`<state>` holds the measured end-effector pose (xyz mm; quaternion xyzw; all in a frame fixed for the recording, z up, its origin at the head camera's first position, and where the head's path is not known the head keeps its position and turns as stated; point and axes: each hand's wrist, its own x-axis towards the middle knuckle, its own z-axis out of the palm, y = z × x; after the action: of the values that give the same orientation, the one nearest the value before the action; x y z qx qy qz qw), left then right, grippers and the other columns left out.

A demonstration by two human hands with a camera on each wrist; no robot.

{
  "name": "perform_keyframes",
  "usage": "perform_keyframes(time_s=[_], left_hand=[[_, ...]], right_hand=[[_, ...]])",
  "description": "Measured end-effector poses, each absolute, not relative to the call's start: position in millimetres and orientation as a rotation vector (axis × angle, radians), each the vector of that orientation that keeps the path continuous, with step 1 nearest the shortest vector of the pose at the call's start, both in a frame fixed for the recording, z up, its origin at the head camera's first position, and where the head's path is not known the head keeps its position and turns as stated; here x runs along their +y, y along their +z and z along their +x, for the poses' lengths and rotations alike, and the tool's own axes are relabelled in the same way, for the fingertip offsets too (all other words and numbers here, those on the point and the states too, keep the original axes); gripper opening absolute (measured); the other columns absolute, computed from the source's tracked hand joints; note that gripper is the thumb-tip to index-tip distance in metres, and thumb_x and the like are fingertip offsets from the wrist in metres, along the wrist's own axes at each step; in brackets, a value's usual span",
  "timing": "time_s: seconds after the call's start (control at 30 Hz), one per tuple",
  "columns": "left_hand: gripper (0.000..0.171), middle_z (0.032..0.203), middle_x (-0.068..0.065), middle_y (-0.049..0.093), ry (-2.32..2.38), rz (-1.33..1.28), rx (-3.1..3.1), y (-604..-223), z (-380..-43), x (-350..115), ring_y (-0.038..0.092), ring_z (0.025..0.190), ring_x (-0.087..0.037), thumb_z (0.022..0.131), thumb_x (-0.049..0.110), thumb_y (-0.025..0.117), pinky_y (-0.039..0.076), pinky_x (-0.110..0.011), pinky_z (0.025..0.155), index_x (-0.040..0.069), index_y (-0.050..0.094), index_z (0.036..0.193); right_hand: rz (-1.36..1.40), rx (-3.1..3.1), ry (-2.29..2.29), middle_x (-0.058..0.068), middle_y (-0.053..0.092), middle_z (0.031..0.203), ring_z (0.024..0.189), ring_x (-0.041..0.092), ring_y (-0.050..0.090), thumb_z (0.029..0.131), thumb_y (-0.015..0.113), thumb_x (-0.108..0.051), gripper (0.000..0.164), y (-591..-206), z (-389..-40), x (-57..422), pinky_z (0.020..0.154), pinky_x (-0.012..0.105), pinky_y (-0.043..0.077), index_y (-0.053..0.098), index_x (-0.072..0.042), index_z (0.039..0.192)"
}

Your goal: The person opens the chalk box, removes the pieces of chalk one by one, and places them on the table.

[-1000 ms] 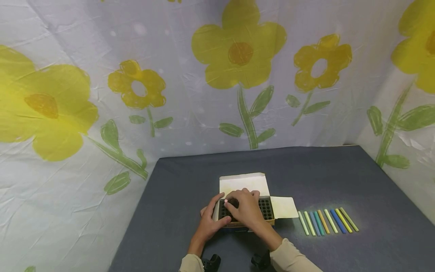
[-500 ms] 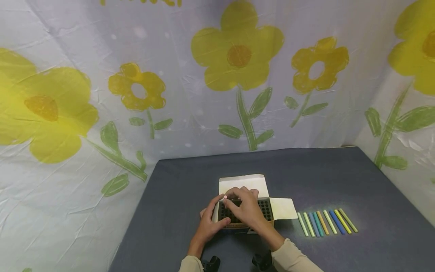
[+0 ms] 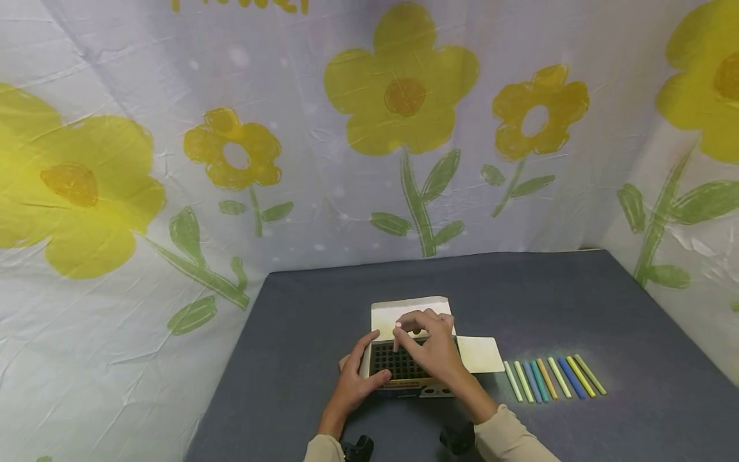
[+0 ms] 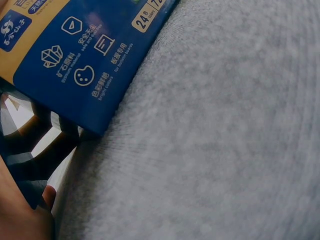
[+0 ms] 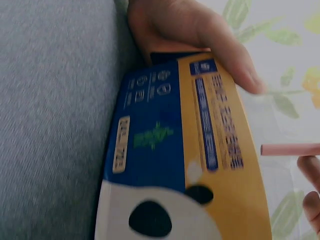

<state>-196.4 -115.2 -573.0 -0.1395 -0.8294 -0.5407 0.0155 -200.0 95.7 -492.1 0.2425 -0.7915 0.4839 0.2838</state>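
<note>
An open chalk box with a black holed insert stands on the table; its printed blue and yellow side fills much of the right wrist view. My left hand grips the box's left end, thumb at the front edge and fingers along the far side. Above the insert, my right hand pinches a pink chalk stick between thumb and fingertips. In the head view that stick hangs nearly upright, its lower end close over the holes. Only part of the right hand's fingers shows in its wrist view.
Right of the box, a row of several chalk sticks in green, blue, teal, orange and yellow lies on the dark table cloth. The box's white lid stands open at the back, and a side flap sticks out rightward.
My right hand has lifted the pink chalk and moved right with it, uncovering more of the insert's left part. The left hand keeps its grip on the box.
</note>
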Motion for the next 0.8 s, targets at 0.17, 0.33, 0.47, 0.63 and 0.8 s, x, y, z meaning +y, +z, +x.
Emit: perform_keyframes(time_s=[0.17,0.33,0.47,0.63,0.8], left_hand=[[0.082,0.136,0.002,0.063,-1.668,-0.427,-2.585,-573,-196,-115,0.03,0.127,-0.034,0.081,0.031,0.083,0.03,-0.062,0.095,0.044,0.043,0.151],[0.082,0.134,0.003,0.064,-1.668,-0.427,-2.579,-574,-196,-115,0.03,0.126,-0.032,0.08,0.03,0.083,0.029,-0.061,0.096,0.044,0.044,0.151],[0.083,0.136,0.003,0.062,-1.651,-0.428,-2.578,-574,-196,-115,0.031,0.125,-0.032,0.079,0.03,0.084,0.029,-0.06,0.095,0.045,0.044,0.151],[0.083,0.145,-0.001,0.057,-1.652,-0.425,-2.577,-573,-195,-115,0.03,0.127,-0.034,0.08,0.032,0.084,0.033,-0.06,0.094,0.045,0.043,0.151],[0.08,0.154,-0.003,0.05,-1.67,-0.425,-2.583,-570,-194,-115,0.029,0.13,-0.037,0.082,0.033,0.082,0.035,-0.061,0.094,0.045,0.043,0.151]], right_hand=[[0.667,-2.101,1.308,-0.006,0.072,0.068,0.079,0.019,0.055,0.089,0.077,-0.007,0.018,-495,-200,109,0.089,0.045,0.019,0.072,-0.02,0.101],[0.695,-2.079,1.364,0.0,0.071,0.064,0.078,0.018,0.055,0.09,0.075,-0.004,0.019,-496,-198,121,0.092,0.043,0.018,0.071,-0.019,0.102],[0.709,-2.072,1.394,0.0,0.07,0.061,0.08,0.01,0.056,0.091,0.073,-0.003,0.02,-498,-197,132,0.094,0.04,0.017,0.071,-0.02,0.102],[0.717,-2.076,1.41,0.0,0.069,0.061,0.08,0.006,0.055,0.092,0.072,-0.002,0.023,-498,-197,145,0.094,0.039,0.015,0.07,-0.022,0.103],[0.717,-2.066,1.428,-0.002,0.069,0.06,0.08,0.006,0.057,0.091,0.073,0.001,0.025,-498,-197,161,0.095,0.038,0.017,0.071,-0.021,0.102]])
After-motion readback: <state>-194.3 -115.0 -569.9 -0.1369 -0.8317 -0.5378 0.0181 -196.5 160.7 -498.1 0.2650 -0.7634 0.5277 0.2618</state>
